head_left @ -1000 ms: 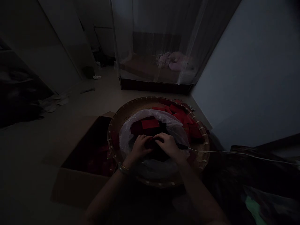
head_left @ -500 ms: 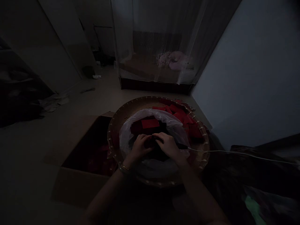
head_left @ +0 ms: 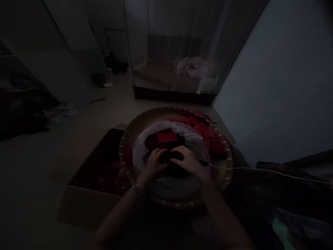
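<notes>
The room is very dark. A round woven tray (head_left: pixel 130 139) lies on the floor in front of me with a clear plastic bag (head_left: pixel 140 152) on it. Red boxes (head_left: pixel 167 137) show inside the bag, and more red boxes (head_left: pixel 205 133) are piled at the tray's far right. My left hand (head_left: pixel 154 163) and my right hand (head_left: pixel 188 161) meet inside the bag, fingers curled together around a small dark item that I cannot make out. A bangle (head_left: pixel 137 188) sits on my left wrist.
An open cardboard box (head_left: pixel 88 194) with red items inside stands left of the tray. A thin white cable (head_left: pixel 260 170) runs right from the tray. A netted enclosure (head_left: pixel 177 69) stands at the back, a wall at the right, dark cloth at lower right.
My hands have shifted only slightly against each other inside the bag; the fingers of the right hand moved a little. Nothing else has moved.
</notes>
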### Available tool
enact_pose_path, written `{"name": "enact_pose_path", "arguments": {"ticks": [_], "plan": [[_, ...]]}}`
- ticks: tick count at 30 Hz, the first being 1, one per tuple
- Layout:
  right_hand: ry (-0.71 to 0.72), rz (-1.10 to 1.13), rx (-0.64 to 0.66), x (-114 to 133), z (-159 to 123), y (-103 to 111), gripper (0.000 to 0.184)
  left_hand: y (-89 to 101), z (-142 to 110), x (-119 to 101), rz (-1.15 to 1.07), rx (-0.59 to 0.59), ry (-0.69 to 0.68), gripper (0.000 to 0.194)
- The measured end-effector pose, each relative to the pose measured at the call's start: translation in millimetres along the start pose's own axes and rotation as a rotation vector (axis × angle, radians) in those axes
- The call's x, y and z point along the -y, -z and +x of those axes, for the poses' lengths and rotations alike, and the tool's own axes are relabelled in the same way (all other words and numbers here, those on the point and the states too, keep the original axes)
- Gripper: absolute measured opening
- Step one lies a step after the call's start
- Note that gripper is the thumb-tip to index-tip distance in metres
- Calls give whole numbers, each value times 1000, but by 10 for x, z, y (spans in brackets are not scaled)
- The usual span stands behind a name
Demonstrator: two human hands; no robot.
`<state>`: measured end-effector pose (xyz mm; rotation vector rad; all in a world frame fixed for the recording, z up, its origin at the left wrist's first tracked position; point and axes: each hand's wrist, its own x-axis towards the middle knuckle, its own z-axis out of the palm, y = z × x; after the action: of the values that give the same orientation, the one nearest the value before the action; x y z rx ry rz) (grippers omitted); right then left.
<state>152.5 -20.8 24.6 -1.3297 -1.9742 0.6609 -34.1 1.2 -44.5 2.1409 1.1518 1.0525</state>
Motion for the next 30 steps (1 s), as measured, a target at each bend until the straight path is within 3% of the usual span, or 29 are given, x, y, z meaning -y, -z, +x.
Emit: {"name": "enact_pose_path", "arguments": {"ticks": [3, 8, 12, 16, 23, 30], "plan": [[35, -35, 32, 93, -12, -139, 23, -1, 0, 18, -14, 2, 7, 53], [-39, -207, 69, 99, -2, -309, 17, -22, 4, 32, -9, 4, 32, 52], [-115, -257, 118, 4, 44, -251, 26, -26, 4, 12, 16, 48, 61, 56], [-179, -275, 145, -62, 69, -151, 17, -24, 4, -10, 50, 107, 72, 54], [-156, -206, 96, -78, 58, -138, 18, -66, -2, 45, 58, 80, 58, 44], [-165, -146, -53, -126, 79, -227, 16, -72, 43, -45, 0, 79, 98, 38]]}}
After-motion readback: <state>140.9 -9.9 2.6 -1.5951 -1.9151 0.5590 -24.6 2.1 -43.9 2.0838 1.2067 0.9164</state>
